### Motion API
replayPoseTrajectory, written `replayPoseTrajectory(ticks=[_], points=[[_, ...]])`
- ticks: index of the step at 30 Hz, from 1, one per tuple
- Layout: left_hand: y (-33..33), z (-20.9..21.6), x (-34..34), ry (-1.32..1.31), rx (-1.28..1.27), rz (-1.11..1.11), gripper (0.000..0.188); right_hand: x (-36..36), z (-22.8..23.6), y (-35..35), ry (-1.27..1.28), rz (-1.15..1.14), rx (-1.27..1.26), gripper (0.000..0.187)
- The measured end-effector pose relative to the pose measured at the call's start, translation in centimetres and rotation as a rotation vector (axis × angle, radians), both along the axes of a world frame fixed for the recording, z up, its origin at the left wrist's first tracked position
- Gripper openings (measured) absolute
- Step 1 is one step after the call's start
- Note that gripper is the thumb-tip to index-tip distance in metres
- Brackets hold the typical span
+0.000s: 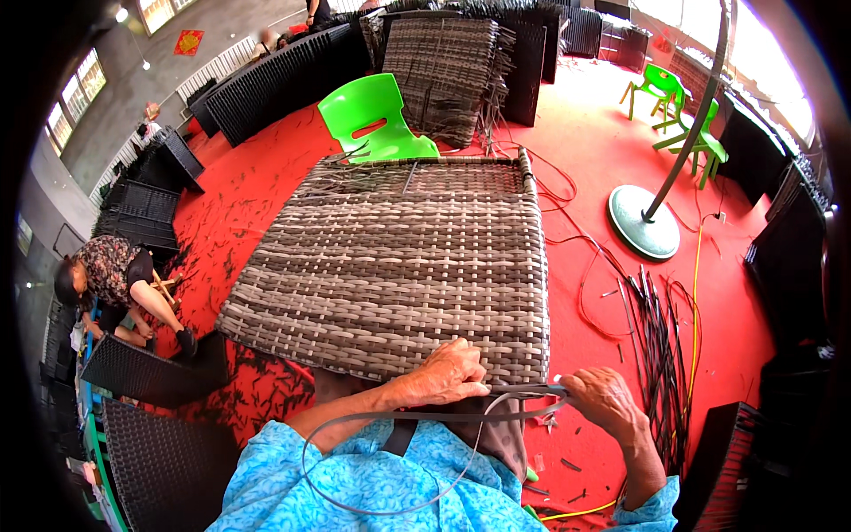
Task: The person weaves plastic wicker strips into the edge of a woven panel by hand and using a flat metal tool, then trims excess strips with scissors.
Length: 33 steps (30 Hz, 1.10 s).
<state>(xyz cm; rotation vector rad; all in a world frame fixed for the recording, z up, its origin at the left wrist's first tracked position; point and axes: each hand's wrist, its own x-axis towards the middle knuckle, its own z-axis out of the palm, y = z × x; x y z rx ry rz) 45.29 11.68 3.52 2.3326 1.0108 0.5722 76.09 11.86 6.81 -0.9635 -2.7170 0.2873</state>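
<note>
gripping a flat grey wicker strip (443,415), both hands work at the near edge of a woven panel (399,266). left hand (443,374) is clenched down on the panel's near rim, fingers curled over the strip where it meets the weave. right hand (603,401) is closed around the strip's other stretch, just off the panel's near right corner, pinching it taut. the strip's long axis runs left-right between the two hands, roughly parallel to the near rim; its slack tail loops down across the blue sleeves (372,479) and back up. the left hand is the one touching the panel; the right sits just beside it, off the edge. the panel lies directly ahead of the hands, tilted away, its long axis running away from the person. weave is brown-grey, basket pattern, tight near the hands, with loose unwoven ends at the far edge. beyond it: a green plastic chair (377,120), stacked woven panels (443,71). right: a bundle of dark strips (660,355) on the red floor (576,142), a round stand base (643,222). left: another person (111,284) crouching over a dark panel (146,372).
</note>
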Motion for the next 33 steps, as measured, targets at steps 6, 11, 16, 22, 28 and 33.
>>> replayPoseTrajectory(ticks=[6,11,16,22,28,33], points=[[-0.8,5.6,-8.7,-0.045,-0.200,0.068,0.030,10.2,-2.4,1.4,0.157,-0.412,0.285,0.010],[-6.9,8.9,-25.3,-0.193,-0.419,0.598,0.020,4.8,-4.3,0.1,0.574,-0.772,-0.174,0.018],[-22.8,10.3,-48.2,0.097,-0.344,1.325,0.022,0.4,-7.4,-1.0,1.147,-0.802,-0.636,0.024],[-32.7,5.1,-54.3,0.866,-0.506,1.090,0.030,-1.8,-7.6,-4.0,1.421,-0.754,-0.980,0.032],[-10.8,3.2,-25.0,0.023,-0.060,1.014,0.015,-3.6,-7.8,-6.7,1.367,-0.473,-1.086,0.044],[-4.3,4.1,-2.5,0.182,0.311,0.221,0.039,-5.2,-7.4,-7.9,1.463,-0.594,-0.983,0.037]])
